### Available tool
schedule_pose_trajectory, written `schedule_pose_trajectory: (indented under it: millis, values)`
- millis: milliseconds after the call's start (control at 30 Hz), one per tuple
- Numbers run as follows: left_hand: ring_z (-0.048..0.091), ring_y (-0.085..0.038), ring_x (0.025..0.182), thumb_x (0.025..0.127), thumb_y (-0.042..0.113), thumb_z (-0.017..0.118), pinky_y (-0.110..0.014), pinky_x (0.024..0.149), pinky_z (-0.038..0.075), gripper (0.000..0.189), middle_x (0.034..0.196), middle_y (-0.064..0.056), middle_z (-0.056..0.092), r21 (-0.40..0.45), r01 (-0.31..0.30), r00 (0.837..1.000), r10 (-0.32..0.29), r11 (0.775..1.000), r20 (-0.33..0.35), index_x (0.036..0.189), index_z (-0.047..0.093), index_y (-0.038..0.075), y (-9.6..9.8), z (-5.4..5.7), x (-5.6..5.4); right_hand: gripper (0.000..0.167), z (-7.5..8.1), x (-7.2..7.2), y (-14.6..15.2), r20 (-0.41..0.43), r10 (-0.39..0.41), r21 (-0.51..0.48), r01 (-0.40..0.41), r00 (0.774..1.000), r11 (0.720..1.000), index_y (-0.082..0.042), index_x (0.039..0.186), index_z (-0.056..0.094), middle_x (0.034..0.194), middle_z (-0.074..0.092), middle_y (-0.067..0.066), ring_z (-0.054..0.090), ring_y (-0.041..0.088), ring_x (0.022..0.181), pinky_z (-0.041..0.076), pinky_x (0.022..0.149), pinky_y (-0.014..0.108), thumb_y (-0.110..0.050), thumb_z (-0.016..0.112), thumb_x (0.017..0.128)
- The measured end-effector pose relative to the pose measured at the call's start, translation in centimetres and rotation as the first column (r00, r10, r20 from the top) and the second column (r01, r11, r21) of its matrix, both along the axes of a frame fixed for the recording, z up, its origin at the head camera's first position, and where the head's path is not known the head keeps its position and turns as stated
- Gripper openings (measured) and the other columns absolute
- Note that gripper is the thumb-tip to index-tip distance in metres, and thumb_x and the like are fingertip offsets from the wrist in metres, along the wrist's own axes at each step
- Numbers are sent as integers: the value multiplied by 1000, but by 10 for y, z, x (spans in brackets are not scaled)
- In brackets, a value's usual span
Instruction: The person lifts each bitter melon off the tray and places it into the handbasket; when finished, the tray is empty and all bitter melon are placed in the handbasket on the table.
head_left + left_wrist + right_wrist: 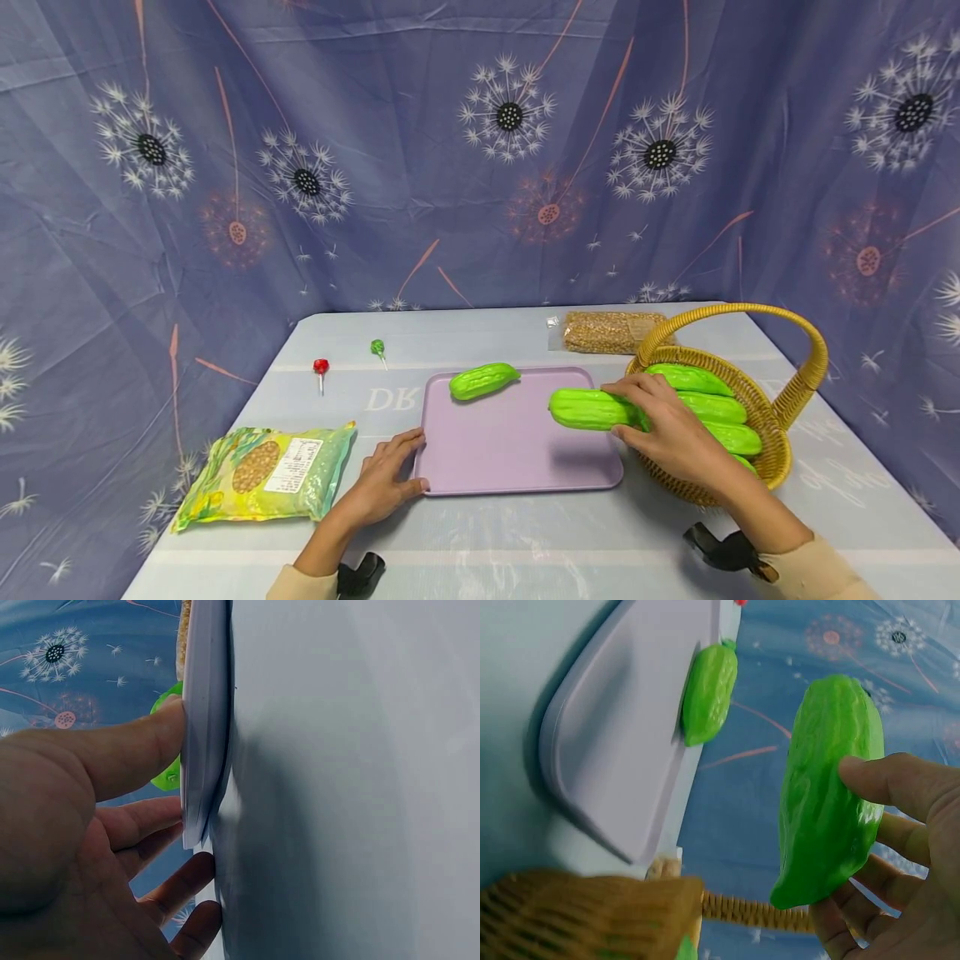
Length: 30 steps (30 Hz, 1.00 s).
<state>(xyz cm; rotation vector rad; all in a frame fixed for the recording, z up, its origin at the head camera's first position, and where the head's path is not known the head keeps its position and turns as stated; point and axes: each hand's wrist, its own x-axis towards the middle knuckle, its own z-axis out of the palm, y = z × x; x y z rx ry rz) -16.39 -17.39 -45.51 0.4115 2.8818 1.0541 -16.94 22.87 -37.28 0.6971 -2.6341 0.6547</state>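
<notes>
My right hand (669,425) grips a ridged green bitter melon (588,409) between thumb and fingers, above the right end of the lilac tray (517,454). In the right wrist view the held bitter melon (831,791) is seen from the side, the thumb across its skin. A second bitter melon (482,382) lies in the tray's back left part. At the tray's left edge, my left hand (386,482) touches the rim with thumb and loosely spread fingers. Beside my right hand, a wicker basket (780,446) holds several more bitter melons (712,408), partly covered by that hand.
A yellow-green printed bag (266,475) lies left of my left hand. Behind it are a red lollipop (321,367) and a green lollipop (378,347). A clear bag of grains (611,332) lies at the back, near the basket's tall arched handle (738,308).
</notes>
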Motion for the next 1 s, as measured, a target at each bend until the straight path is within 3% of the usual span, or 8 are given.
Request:
schedule_pose_trajectory:
  millis: [133, 467, 733, 1000]
  values:
    - [42, -27, 122, 79, 19, 73, -38, 86, 27, 60, 145, -3, 45, 2, 1, 1000, -1, 1000, 2, 133, 52, 6, -1, -1, 0, 51, 3, 3, 12, 14, -28, -9, 28, 1000, 1000, -13, 125, 59, 119, 56, 6, 46, 21, 110, 42, 85, 47, -12, 76, 76]
    - [43, -26, 121, 79, 20, 73, -38, 86, 27, 60, 145, -3, 44, -7, 6, 1000, -6, 1000, -4, 133, 52, 7, -1, -1, 0, 53, 7, 6, 45, -98, -42, 28, 45, 994, 999, -9, 119, 60, 114, 59, 7, 48, 22, 106, 40, 80, 41, -6, 80, 70]
    - [42, -27, 123, 79, 19, 73, -39, 86, 27, 60, 145, -4, 44, -4, 13, 1000, -13, 1000, -8, 134, 51, 6, -1, 0, -1, 51, 13, 5, 68, 10, -59, 28, 58, 998, 998, -8, 124, 56, 121, 55, 15, 45, 38, 114, 36, 85, 57, -11, 76, 76]
    - [42, -27, 122, 79, 19, 73, -38, 86, 27, 61, 146, -3, 44, 0, 9, 1000, -9, 1000, -4, 134, 51, 6, -1, 0, 0, 51, 13, 1, 90, 70, -93, 56, 89, 993, 994, -6, 126, 54, 124, 54, 21, 45, 39, 109, 39, 79, 57, -12, 74, 79]
